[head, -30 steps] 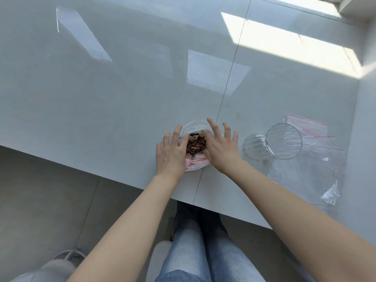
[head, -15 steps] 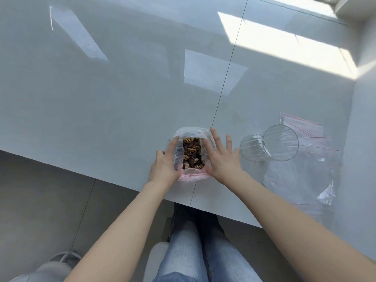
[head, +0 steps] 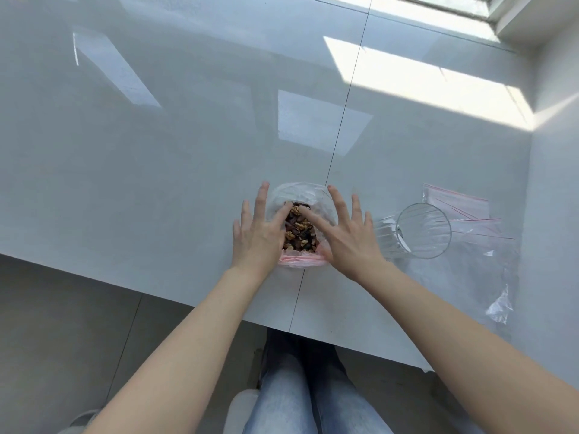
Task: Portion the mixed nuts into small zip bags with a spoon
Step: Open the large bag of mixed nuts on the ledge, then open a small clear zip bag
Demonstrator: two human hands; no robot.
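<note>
I read this as the flatten-and-seal step: the filled zip bag [head: 301, 225] of mixed nuts [head: 299, 231] lies flat near the table [head: 156, 170] front edge, left hand [head: 258, 234] and right hand [head: 349, 238] both spread, fingers straight, pressing it from 9 and 3 o'clock. Next move, I judge — slide fingertips to the pink zip strip at 6 o'clock and pinch it closed. Ribbed glass [head: 415, 234] lies tipped at 3 o'clock on spare zip bags [head: 463, 211]; no spoon visible.

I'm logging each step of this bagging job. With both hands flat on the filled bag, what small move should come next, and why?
Probably sweep both index fingers toward the pink zip strip: the left hand and right hand press flat on the nut-filled zip bag, seemingly flattening it for sealing.
</note>
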